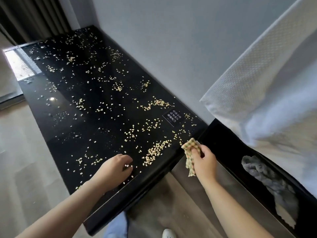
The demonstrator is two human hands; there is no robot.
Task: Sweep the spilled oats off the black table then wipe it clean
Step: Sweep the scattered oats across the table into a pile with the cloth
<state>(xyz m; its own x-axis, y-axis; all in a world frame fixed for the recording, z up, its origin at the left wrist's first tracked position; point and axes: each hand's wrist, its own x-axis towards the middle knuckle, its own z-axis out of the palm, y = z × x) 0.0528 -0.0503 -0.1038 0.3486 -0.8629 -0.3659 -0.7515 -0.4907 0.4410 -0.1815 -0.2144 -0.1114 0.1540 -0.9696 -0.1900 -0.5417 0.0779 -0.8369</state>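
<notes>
Head view: oats (157, 150) lie all over the black worktop (106, 140), thickest at 1 o'clock of the left hand (118, 166), which is loosely curled and empty. The right hand (204, 162) pinches a limp checkered cloth (191, 150) at the worktop's corner. The oats look light and loose (likely to scatter), so push them rather than grip.

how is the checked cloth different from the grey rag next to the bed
The checked cloth is pinched in the right hand by the black table; the grey rag lies untouched on the black ledge. The checked cloth is patterned yellow and orange; the grey rag is mostly grey and fluffy. The checked cloth looks smaller than the long grey rag. Both are crumpled.
</notes>
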